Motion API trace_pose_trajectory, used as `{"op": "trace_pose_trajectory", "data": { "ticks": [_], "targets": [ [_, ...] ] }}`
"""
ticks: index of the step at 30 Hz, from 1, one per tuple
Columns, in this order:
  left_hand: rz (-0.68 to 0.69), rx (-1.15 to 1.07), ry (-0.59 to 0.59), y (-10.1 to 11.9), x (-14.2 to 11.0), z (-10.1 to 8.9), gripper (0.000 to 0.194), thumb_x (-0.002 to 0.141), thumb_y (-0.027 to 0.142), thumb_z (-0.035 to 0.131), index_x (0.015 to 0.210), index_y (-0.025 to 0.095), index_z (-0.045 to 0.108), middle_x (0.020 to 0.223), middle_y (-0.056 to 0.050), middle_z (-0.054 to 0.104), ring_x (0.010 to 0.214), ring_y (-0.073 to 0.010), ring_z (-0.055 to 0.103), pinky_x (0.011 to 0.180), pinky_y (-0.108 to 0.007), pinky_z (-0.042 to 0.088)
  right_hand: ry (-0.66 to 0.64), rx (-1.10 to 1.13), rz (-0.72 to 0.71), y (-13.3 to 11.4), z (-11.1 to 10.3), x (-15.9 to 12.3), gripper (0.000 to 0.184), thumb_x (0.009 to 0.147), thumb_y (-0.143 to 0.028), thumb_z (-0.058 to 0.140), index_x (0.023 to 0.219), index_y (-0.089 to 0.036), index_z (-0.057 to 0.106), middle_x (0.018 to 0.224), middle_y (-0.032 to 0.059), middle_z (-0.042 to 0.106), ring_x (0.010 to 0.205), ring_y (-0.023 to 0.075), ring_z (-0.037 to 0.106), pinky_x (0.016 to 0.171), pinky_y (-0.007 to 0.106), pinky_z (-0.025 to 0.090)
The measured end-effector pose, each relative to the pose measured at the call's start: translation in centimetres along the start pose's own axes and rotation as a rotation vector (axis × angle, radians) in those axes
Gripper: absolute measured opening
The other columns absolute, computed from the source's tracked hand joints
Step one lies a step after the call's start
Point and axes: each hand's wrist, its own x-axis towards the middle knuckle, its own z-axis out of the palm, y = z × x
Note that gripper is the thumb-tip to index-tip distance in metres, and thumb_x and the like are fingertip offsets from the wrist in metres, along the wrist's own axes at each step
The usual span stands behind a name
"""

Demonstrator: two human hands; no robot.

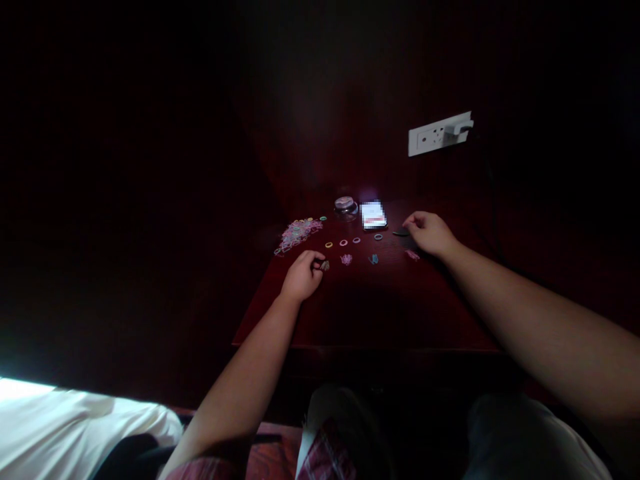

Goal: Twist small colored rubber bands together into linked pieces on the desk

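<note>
On the dark red table (330, 313), my left hand (301, 275) rests with curled fingers, thumb and forefinger apart beside a small pile of yellowish bands (325, 265). My right hand (430, 233) is closed, its fingertips pinched at a thin dark piece (401, 233) too small to name. Between the hands lie a pile of pink bands (347, 259) and a few blue bands (373, 259). Another pink bunch (413, 255) sits just below my right hand. A row of small rings runs above: yellow (329, 245), pink (343, 243), purple (357, 240) and blue (378, 237).
A large heap of mixed pastel bands (300, 233) covers the table's back left. A round lidded jar (345, 205) and a lit phone (373, 215) stand at the back. Behind them, a wall socket (433, 135) holds a plug. White cloth (90, 427) lies at lower left.
</note>
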Motion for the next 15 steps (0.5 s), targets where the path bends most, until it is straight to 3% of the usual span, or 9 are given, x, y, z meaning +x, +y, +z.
{"op": "trace_pose_trajectory", "data": {
  "ticks": [5,11,15],
  "targets": [
    [0.047,-0.034,0.011,0.0,0.12,-0.03,0.04,0.07,-0.001,0.049,0.103,0.02,0.06,0.109,-0.006,0.06,0.095,-0.0158,0.06,0.09,-0.031,0.051,0.018,-0.015,-0.027,-0.01,-0.03,0.0,0.009,0.079,-0.023,0.055,0.075,-0.02,0.062,0.071,0.0036,0.064,0.062,0.0166,0.056,0.059,0.028,0.042],
    [0.077,0.041,-0.129,0.18,-0.1,-0.18,0.041,0.074,0.007,0.055,0.108,0.024,0.067,0.127,-0.006,0.053,0.117,-0.0203,0.055,0.105,-0.035,0.044,0.01,0.005,-0.024,-0.05,0.01,-0.06,0.009,0.08,-0.023,0.054,0.075,-0.02,0.061,0.07,0.0034,0.064,0.062,0.0166,0.056,0.059,0.029,0.042],
    [0.073,0.048,-0.126,0.14,-0.06,0.01,0.035,0.075,0.007,0.053,0.102,0.021,0.07,0.124,-0.006,0.056,0.114,-0.0196,0.058,0.104,-0.034,0.046,0.008,-0.001,-0.017,-0.15,0.02,-0.12,0.009,0.08,-0.021,0.054,0.075,-0.019,0.061,0.07,0.0031,0.063,0.062,0.0164,0.055,0.059,0.029,0.042]
  ]
}}
